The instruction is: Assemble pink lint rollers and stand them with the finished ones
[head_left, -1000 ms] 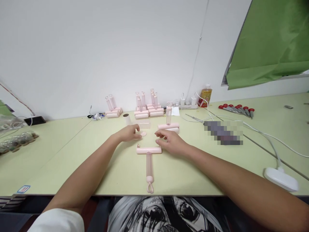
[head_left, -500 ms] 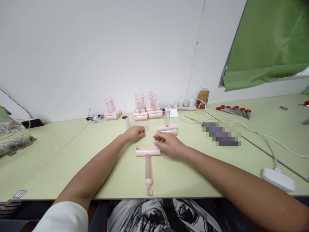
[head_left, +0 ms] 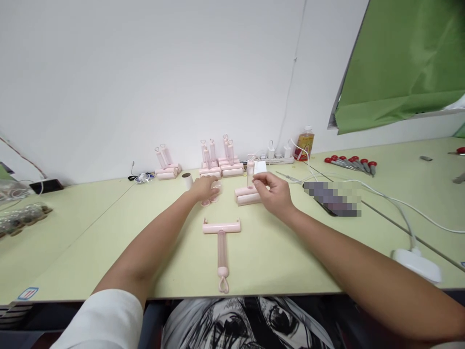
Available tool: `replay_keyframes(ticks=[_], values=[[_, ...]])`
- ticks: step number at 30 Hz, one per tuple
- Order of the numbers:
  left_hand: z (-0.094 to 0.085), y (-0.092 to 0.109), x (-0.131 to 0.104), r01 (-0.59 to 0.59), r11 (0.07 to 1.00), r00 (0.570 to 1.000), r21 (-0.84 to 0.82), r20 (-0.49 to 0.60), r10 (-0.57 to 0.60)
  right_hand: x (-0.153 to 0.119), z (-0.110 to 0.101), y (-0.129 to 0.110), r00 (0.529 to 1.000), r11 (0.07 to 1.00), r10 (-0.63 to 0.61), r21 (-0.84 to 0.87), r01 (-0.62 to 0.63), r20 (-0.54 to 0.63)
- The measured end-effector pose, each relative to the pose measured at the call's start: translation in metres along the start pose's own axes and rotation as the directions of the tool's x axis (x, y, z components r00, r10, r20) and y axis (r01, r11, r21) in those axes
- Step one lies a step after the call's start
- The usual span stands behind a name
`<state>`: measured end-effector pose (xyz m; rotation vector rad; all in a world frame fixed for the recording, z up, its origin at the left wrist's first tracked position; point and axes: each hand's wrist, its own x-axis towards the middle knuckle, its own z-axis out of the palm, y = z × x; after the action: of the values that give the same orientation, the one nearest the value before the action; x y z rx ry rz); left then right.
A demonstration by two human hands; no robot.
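My left hand (head_left: 203, 188) is closed over a clear plastic cover (head_left: 217, 186), largely hidden under the fingers. Two pink rings (head_left: 205, 203) show just below that hand. At the right, my right hand (head_left: 275, 193) has its fingers curled at the clear upright handle (head_left: 250, 174) of a pink lint roller (head_left: 247, 195), whose right end it hides. Nearer me lies a pink lint roller frame (head_left: 222, 228), its long handle pointing toward the table's front edge; neither hand touches it.
A cardboard-cored white roll (head_left: 187, 181) stands beside my left hand. Several assembled pink lint rollers (head_left: 232, 168) line the wall. Toward the right are a blurred-out phone (head_left: 332, 199), white cables, red-handled tools (head_left: 352, 164), a drink bottle (head_left: 304, 144) and a white charger (head_left: 417, 264).
My right hand has moved right and away from me to the lint roller's handle. My left hand has shifted slightly forward onto the clear cover, and pink rings now show beneath it.
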<state>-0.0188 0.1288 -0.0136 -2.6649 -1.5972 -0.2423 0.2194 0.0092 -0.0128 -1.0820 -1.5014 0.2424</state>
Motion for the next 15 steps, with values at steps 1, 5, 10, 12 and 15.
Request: replay_keyframes(ticks=[1, 5, 10, 12, 15], values=[[0.000, -0.001, 0.001, 0.011, 1.000, 1.000, 0.001, 0.000, -0.011, 0.005, -0.003, 0.005, 1.000, 1.000, 0.020, -0.020, -0.021, -0.014], [-0.001, -0.001, 0.001, 0.023, 1.000, 1.000, -0.006, 0.015, -0.023, 0.017, -0.006, 0.031, 0.976, 0.969, 0.183, -0.189, -0.159, 0.118], [-0.007, 0.014, -0.002, 0.044, 0.999, 0.999, -0.012, -0.025, -0.044, 0.018, -0.001, 0.047, 0.917, 0.931, 0.261, -0.330, -0.157, 0.301], [-0.010, 0.028, -0.004, -0.003, 0.998, 0.999, -0.063, -0.046, 0.000, 0.018, 0.000, 0.048, 0.915, 0.924, 0.244, -0.362, -0.120, 0.320], [-0.014, 0.057, -0.004, -0.166, 0.935, 0.984, -0.313, -0.112, 0.138, 0.018, 0.000, 0.052, 0.921, 0.924, 0.215, -0.373, -0.084, 0.326]])
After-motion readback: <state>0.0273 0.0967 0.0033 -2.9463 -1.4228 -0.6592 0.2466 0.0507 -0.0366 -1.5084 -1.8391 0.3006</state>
